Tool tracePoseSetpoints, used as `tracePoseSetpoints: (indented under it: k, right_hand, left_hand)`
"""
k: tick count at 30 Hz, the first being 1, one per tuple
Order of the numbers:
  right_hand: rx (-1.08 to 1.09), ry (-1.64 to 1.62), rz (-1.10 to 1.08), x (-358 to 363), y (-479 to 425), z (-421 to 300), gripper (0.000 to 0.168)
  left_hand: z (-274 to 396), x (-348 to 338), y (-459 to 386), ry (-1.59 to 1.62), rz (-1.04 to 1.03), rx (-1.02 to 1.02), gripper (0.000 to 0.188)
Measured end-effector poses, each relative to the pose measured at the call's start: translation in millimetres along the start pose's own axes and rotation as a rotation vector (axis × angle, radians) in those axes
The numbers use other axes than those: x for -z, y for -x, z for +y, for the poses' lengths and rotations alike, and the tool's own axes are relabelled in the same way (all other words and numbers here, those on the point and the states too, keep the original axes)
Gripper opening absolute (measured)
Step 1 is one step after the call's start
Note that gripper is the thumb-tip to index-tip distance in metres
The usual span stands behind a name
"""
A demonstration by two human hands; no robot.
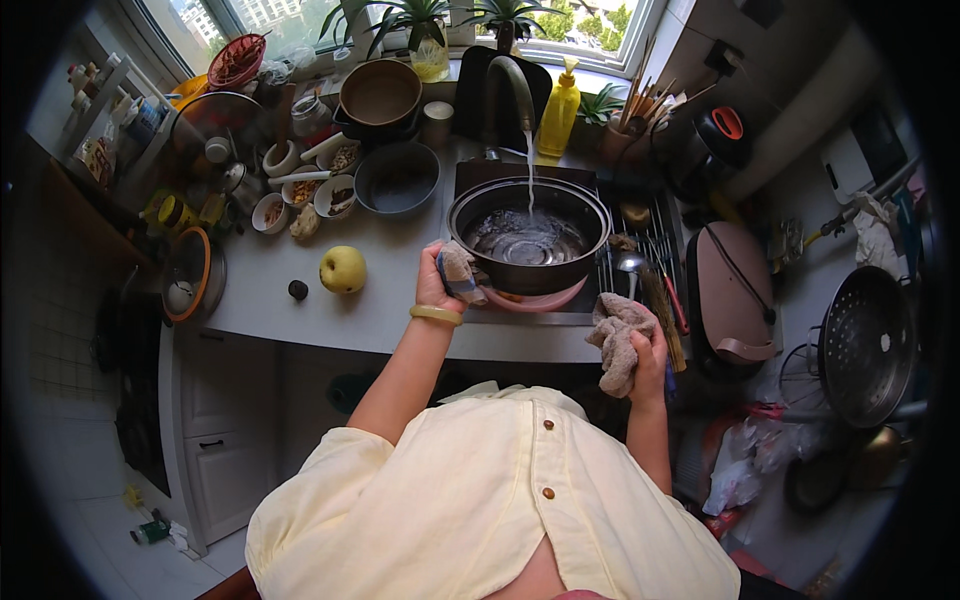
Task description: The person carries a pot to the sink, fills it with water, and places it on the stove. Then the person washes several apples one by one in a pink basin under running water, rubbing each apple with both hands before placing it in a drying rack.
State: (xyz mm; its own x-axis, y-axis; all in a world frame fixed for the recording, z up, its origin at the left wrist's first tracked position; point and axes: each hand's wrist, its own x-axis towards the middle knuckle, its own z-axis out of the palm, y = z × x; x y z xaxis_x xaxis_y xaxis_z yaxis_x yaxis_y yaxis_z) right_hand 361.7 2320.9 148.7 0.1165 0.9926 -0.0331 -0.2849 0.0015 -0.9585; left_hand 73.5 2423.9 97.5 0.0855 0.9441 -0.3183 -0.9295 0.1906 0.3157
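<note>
A dark metal pot (480,259) sits over the sink with clear water in its bottom. Water runs into it from a curved faucet (511,69). At the pot's left side, my left hand (435,283) grips a folded cloth with a blue stripe (459,274) pressed against the pot; any handle there is covered. My right hand (651,351) holds a bunched brown towel (621,341) in front of the counter edge, apart from the pot. Under the pot shows the rim of a pink basin (541,301).
Left on the counter are a yellow-green apple (343,269), a small dark cap (298,290), a grey bowl (397,180) and several small bowls of dry ingredients. Right of the pot, a ladle (631,264) lies on a rack beside a pink electric appliance (729,292). A yellow pump bottle (559,112) stands behind.
</note>
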Motion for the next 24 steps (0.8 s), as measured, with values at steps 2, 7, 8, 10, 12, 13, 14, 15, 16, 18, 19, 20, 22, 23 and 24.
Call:
tracePoseSetpoints:
  k: [2,7,8,10,12,13,14,15,16,18,19,20,22,23,24]
  right_hand:
    - [-0.001,-0.001,-0.004,-1.0,-0.8,-1.3,0.049]
    - [0.011,-0.021,0.013,-5.4,6.6,-1.6,0.047]
    - [0.017,-0.021,0.019,-6.8,7.5,-2.9,0.048]
    - [0.014,-0.022,0.034,-8.1,9.7,-2.2,0.048]
    - [0.017,-0.02,0.032,-7.3,9.4,0.4,0.047]
    - [0.019,-0.018,0.033,-7.4,9.2,1.6,0.047]
    - [0.025,-0.016,0.025,-8.1,8.9,2.5,0.047]
    - [0.031,-0.015,0.019,-9.3,8.8,3.3,0.047]
    - [0.037,-0.014,0.012,-10.9,8.4,3.7,0.047]
    - [0.025,-0.021,0.019,-14.5,7.3,3.5,0.047]
    - [0.018,-0.024,0.022,-16.6,6.3,3.2,0.047]
    - [0.021,-0.028,0.014,-20.2,5.6,1.5,0.047]
    - [0.025,-0.038,0.002,-25.6,6.4,-2.3,0.048]
    - [0.035,-0.032,0.004,-26.1,5.7,-2.1,0.048]
    - [0.045,-0.026,0.008,-26.9,5.8,-2.1,0.048]
  left_hand:
    - [-2.9,-4.5,0.1,0.008,0.034,0.006,0.02]
    - [0.7,-21.5,10.1,-0.026,-0.001,0.039,0.02]
    - [0.6,-17.4,7.1,-0.018,-0.012,0.035,0.02]
    - [1.5,-8.3,1.7,-0.004,-0.024,0.023,0.019]
    - [2.8,-6.6,-2.2,0.015,-0.038,0.012,0.017]
    - [3.7,-8.1,-1.4,0.023,-0.045,0.005,0.017]
    - [4.8,-9.7,-0.1,0.03,-0.052,-0.002,0.016]
    - [7.2,-14.2,2.8,0.038,-0.059,-0.009,0.015]
    - [9.9,-18.0,5.3,0.041,-0.089,-0.012,0.015]
    - [15.1,-24.0,10.0,0.047,-0.147,-0.022,0.015]
    - [16.6,-25.4,10.6,0.047,-0.147,-0.028,0.016]
    - [17.6,-26.8,10.5,0.048,-0.148,-0.033,0.017]
    - [18.7,-29.5,12.3,0.039,-0.157,-0.029,0.018]
    - [19.5,-31.3,14.2,0.03,-0.168,-0.021,0.019]
    - [20.1,-31.7,15.8,0.022,-0.178,-0.012,0.02]
